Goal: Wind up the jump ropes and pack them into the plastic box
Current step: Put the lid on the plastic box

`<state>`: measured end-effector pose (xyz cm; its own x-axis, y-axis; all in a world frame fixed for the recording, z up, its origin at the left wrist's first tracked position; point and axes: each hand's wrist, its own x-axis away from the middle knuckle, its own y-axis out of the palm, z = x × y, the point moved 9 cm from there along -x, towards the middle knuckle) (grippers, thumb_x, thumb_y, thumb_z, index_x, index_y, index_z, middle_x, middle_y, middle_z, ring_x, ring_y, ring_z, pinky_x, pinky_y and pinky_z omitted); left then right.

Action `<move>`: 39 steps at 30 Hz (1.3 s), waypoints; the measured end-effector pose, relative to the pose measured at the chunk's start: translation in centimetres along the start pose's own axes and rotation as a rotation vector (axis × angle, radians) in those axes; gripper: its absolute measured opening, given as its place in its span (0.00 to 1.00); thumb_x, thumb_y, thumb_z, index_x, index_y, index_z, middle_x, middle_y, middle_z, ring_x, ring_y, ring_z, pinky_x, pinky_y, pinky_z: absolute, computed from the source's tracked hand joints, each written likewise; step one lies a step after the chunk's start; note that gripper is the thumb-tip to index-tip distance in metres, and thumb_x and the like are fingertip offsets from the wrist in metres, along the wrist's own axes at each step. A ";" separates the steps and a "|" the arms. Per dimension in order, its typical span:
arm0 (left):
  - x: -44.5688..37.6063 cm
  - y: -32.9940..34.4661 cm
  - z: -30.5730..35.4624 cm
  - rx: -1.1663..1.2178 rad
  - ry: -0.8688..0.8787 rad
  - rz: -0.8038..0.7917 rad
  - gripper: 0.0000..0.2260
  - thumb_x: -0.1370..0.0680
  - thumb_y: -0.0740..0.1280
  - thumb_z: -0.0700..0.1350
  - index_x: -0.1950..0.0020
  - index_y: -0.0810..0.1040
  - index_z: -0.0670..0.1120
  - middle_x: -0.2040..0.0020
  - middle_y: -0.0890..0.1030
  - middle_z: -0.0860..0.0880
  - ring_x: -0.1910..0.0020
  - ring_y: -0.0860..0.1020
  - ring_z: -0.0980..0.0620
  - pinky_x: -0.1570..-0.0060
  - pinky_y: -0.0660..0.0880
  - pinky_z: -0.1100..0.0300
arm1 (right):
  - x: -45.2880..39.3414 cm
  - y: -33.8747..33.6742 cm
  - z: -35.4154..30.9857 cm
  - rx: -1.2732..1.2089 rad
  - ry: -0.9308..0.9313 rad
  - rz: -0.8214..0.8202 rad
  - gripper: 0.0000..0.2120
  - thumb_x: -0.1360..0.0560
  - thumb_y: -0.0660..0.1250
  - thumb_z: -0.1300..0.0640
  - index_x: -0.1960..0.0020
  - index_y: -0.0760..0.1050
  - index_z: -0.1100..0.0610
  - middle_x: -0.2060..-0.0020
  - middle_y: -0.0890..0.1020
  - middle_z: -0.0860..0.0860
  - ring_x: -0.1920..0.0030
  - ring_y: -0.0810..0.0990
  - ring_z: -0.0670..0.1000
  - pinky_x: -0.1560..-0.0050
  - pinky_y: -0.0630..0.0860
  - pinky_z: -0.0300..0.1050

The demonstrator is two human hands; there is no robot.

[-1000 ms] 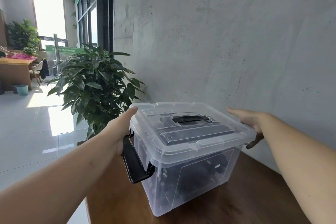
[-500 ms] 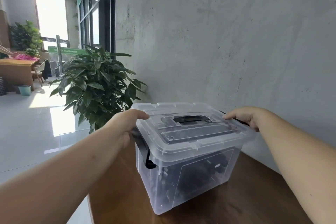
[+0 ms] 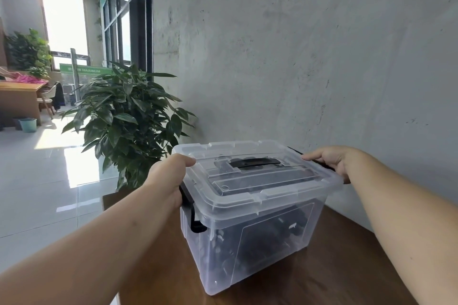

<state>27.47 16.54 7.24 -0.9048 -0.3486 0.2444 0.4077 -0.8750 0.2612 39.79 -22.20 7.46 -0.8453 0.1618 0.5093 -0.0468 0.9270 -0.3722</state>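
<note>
While the clear plastic box [image 3: 252, 235] stands on the dark wooden table [image 3: 322, 277], close to the grey concrete wall [image 3: 297, 57], a hand sits at each of its short ends. Lid [image 3: 255, 176] on, lying flat, black carry handle [image 3: 255, 162] folded down in its recess. Through the walls, dark coiled jump ropes [image 3: 262, 238] fill the lower part of the box; single ropes cannot be told apart.

Left hand [image 3: 168, 181]: thumb lies over the lid's left rim, fingers curled down over the black side latch [image 3: 194, 220], which stands upright against the box wall. Fingertips hidden behind the palm; how tightly they press cannot be told.

Right hand [image 3: 332, 160]: fingers together, curled over the lid's far right edge and the black latch there [image 3: 322, 164], of which only a sliver shows.

Leafy potted plant [image 3: 126, 116] stands on the floor just beyond the table's left end. Bright window [image 3: 64, 20] and a desk [image 3: 19, 99] far off to the left.
</note>
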 end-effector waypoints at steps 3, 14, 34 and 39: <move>-0.3 -0.1 -0.1 0.004 -0.006 0.000 0.14 0.26 0.69 0.37 0.42 0.74 0.38 0.50 0.81 0.37 0.53 0.81 0.36 0.50 0.79 0.41 | -0.1 -0.1 -0.3 0.034 -0.010 0.021 0.43 0.47 0.81 0.57 0.33 0.73 0.61 0.36 0.77 0.56 0.62 0.84 0.59 0.57 0.81 0.55; -1.1 -0.1 0.3 -0.035 0.020 0.012 0.15 0.26 0.70 0.36 0.40 0.75 0.36 0.49 0.82 0.36 0.53 0.82 0.36 0.49 0.78 0.38 | 2.5 1.4 -1.8 0.225 -0.023 0.165 0.21 0.24 0.71 0.53 0.39 0.75 0.67 0.48 0.76 0.57 0.55 0.75 0.57 0.56 0.73 0.51; -1.1 -0.3 -0.4 0.027 -0.106 -0.084 0.10 0.26 0.72 0.37 0.47 0.75 0.38 0.51 0.80 0.38 0.54 0.80 0.40 0.52 0.78 0.45 | 12.7 20.9 -8.5 0.843 -0.719 0.071 0.34 0.20 0.51 0.34 0.21 0.56 0.52 0.22 0.58 0.52 0.23 0.58 0.55 0.25 0.56 0.55; -1.0 -0.1 -0.5 0.005 -0.121 -0.120 0.11 0.24 0.71 0.40 0.45 0.73 0.40 0.60 0.76 0.42 0.64 0.75 0.45 0.63 0.73 0.50 | 13.7 25.6 -8.1 0.956 -0.770 -0.013 0.36 0.24 0.42 0.27 0.21 0.52 0.42 0.20 0.52 0.49 0.21 0.49 0.53 0.24 0.48 0.60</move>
<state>28.28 16.83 6.50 -0.9259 -0.1982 0.3215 0.2982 -0.9061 0.3002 31.35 6.48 11.21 -0.9204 -0.3881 0.0469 -0.1555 0.2536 -0.9547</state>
